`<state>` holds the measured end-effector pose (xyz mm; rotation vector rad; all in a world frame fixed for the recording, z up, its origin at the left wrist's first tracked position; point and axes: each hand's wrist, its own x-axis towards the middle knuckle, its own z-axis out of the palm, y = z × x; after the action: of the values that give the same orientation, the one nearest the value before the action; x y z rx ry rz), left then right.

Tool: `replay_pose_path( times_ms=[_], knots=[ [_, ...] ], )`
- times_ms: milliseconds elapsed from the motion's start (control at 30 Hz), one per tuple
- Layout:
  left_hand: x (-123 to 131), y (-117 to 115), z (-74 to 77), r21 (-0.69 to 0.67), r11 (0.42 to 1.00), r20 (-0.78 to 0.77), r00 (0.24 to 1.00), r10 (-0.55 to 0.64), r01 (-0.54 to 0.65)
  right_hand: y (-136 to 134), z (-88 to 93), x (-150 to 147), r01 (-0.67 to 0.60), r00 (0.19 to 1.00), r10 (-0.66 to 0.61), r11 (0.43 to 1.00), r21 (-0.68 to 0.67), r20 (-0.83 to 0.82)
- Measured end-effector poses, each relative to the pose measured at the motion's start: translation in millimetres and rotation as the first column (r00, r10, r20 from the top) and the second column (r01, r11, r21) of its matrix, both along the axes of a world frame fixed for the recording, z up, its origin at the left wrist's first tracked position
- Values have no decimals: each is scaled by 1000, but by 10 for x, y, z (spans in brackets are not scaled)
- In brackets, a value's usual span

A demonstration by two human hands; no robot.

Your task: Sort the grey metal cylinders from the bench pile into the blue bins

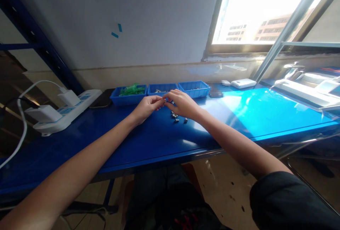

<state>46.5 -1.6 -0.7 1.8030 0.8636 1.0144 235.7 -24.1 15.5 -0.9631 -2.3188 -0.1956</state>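
Observation:
My left hand (149, 107) and my right hand (183, 104) meet fingertip to fingertip over the blue table (127, 145). Both are closed in a pinch around something too small and hidden to make out. Several small metal screws (175, 116) lie on the table just below my right hand. Behind the hands stand three blue bins in a row: the left bin (114, 99) holds green plastic (132, 89), the middle bin (170, 87) holds small metal pieces, and the right bin (202, 90) has a few small parts inside.
A white power strip (61, 116) with plugs and cables lies at the left, beside a dark phone (102, 99). At the back right are a white device (243, 83) and white trays (308, 92). A wall and window are behind the table.

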Motion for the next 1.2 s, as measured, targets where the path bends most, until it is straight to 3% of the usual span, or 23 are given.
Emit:
replay_pose_path(
  times_ms=[200,300,367,433,500,567,633,800,867,933,1000,1033,1100,1133,1167,1200],
  knots=[
    [16,-34,30,-88,994,30,998,-61,63,-87,92,25,-50,998,48,995,85,28],
    [32,-50,18,-92,995,4,999,-35,35,-141,246,99,15,994,5,981,194,-106],
    [50,-63,-6,-10,1000,-115,993,-11,10,-101,343,240,196,952,-127,952,237,-278],
    [70,-82,-35,132,991,-291,957,7,32,20,377,446,436,852,-331,878,197,-406],
    [87,-105,-65,271,956,-429,903,16,112,182,326,656,593,772,-533,801,89,-348],
    [96,-124,-92,350,917,-500,866,9,193,317,216,792,639,758,-636,768,-30,-141],
    [97,-130,-112,386,897,-526,850,21,217,379,105,797,618,782,-622,782,-86,-30],
    [44,-86,-27,426,885,-551,830,89,188,260,-24,376,371,928,-371,923,-99,19],
    [-65,-53,110,351,916,-581,812,52,193,186,-52,216,278,960,-271,955,-107,75],
    [-284,-14,276,148,972,-631,774,-48,182,139,-83,130,213,973,-198,969,-126,119],
    [-627,38,405,-108,989,-675,723,-147,100,121,-110,108,180,978,-161,973,-142,135],
    [-834,71,436,-157,988,-675,729,-113,8,121,-120,111,175,978,-155,974,-147,136],
    [-1273,148,419,-103,967,-664,740,107,-232,128,-129,124,169,980,-149,974,-153,130],
    [-1481,188,377,-30,924,-668,695,264,-380,132,-130,128,166,981,-147,974,-156,126],
    [-1664,227,321,68,865,-688,605,402,-497,135,-130,129,163,982,-144,974,-158,121],
    [-1813,263,259,189,781,-723,454,521,-596,137,-130,127,159,983,-141,974,-161,118]
  ],
)
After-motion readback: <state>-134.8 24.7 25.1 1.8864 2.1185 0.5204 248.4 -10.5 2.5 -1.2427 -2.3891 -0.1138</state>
